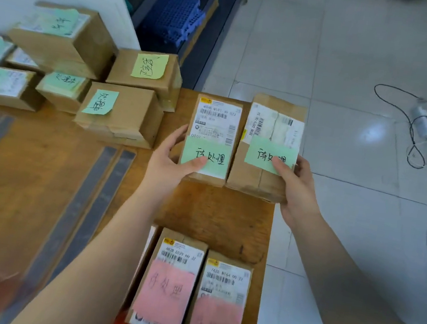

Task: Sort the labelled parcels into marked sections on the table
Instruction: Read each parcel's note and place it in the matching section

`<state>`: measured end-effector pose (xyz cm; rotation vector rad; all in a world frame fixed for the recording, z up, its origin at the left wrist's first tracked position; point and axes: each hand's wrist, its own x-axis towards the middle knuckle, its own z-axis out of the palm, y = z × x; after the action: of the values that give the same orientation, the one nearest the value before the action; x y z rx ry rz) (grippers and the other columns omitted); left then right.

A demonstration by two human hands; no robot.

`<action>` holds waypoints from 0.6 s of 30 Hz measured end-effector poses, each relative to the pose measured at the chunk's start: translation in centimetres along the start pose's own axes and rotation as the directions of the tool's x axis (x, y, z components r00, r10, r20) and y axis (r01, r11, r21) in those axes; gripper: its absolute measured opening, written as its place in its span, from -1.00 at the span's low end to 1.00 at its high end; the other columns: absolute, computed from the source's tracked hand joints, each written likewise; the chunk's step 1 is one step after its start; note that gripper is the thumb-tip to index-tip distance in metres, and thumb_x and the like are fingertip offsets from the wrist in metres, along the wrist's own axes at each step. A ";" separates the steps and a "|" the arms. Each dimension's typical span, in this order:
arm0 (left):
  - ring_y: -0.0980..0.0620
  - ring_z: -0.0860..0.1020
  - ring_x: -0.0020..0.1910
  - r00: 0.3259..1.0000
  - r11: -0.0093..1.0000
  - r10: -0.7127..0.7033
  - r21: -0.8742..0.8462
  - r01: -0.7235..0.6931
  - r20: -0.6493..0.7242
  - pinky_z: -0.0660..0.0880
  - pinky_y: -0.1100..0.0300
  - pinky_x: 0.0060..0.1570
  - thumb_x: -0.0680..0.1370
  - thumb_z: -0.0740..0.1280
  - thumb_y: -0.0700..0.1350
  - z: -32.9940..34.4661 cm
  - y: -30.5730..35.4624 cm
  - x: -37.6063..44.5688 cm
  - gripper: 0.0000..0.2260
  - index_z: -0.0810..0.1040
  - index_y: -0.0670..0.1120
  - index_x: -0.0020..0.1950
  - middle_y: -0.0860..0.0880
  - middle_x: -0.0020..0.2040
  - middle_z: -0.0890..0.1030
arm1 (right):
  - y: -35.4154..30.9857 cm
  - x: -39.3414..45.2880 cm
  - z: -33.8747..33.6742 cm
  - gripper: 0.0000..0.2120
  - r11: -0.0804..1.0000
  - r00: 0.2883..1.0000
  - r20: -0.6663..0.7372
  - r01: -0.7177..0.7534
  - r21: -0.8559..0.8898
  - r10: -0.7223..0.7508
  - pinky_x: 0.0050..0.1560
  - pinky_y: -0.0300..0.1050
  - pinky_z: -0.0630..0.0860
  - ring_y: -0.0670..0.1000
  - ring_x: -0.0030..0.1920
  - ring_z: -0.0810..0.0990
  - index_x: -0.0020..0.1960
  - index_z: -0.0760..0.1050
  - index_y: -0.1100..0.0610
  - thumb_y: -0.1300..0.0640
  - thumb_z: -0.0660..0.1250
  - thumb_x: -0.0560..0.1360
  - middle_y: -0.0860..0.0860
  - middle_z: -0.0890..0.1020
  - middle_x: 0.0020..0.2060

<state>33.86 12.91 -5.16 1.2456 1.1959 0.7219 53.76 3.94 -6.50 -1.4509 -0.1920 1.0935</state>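
**Two green-noted parcels held at the table's far right corner**

Head view: Two cardboard parcels are held side by side at the far right corner of the wooden table (pixel 41 165). The left parcel (pixel 213 123) is gripped by the left hand (pixel 170 166), thumb pressed on its green note, fingers curled round its left edge. The right parcel (pixel 271 131) is gripped by the right hand (pixel 296 190), thumb laid on its green note, fingers wrapped beneath its right edge. The two parcels stand just beside each other. Two pink-noted parcels (pixel 171 279) lie at the near edge. Further noted boxes (pixel 120 113) are grouped at the far left. Dark tape strips (pixel 98 192) run across the tabletop. A cable (pixel 414 129) lies on the tiled floor.
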 end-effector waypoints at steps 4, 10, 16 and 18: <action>0.12 0.60 0.05 1.000 0.999 -0.002 -0.034 0.001 -0.023 0.62 0.20 -0.13 0.40 0.46 -0.25 -1.7 0.5 -2.8 -0.39 0.36 0.07 0.38 0.08 0.24 0.53 | 0.2 -3.8 -0.3 -0.62 0.998 1.000 -0.008 0.016 0.055 -0.016 -0.11 -0.09 0.61 -0.04 0.10 0.59 0.27 0.33 0.01 0.18 0.35 0.50 -0.04 0.58 0.11; 0.02 0.59 0.13 0.999 0.999 -0.032 -0.040 0.032 -0.017 0.61 0.09 -0.02 0.41 0.46 -0.24 -4.5 0.0 -4.9 -0.43 0.38 0.06 0.36 0.06 0.24 0.53 | 1.4 -7.4 0.0 -0.63 0.999 1.000 -0.023 -0.013 0.039 0.014 -0.20 -0.11 0.55 -0.03 0.06 0.57 0.28 0.31 0.03 0.17 0.32 0.53 -0.05 0.59 0.04; -0.01 0.55 0.20 0.991 0.987 -0.130 0.089 0.130 -0.008 0.54 -0.03 0.15 0.37 0.52 -0.13 -5.9 -2.3 -3.9 -0.35 0.35 0.03 0.40 0.07 0.25 0.53 | 4.1 -8.1 0.5 -0.60 0.995 0.995 -0.075 -0.067 -0.070 0.062 0.07 0.07 0.57 0.00 0.09 0.57 0.27 0.29 0.01 0.17 0.36 0.51 -0.03 0.56 0.14; 0.00 0.54 0.21 0.991 0.981 -0.136 0.143 0.134 0.001 0.52 -0.03 0.18 0.37 0.51 -0.13 -6.0 -2.8 -3.2 -0.35 0.34 0.02 0.41 0.07 0.24 0.52 | 4.9 -7.8 0.4 -0.56 0.991 0.993 -0.084 -0.092 -0.097 0.084 0.14 0.10 0.55 0.03 0.14 0.55 0.31 0.27 0.03 0.16 0.36 0.51 -0.01 0.55 0.16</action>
<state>26.76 11.18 -6.31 1.2697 1.3281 0.5370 46.92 -2.29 -6.74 -1.6039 -0.1290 1.1077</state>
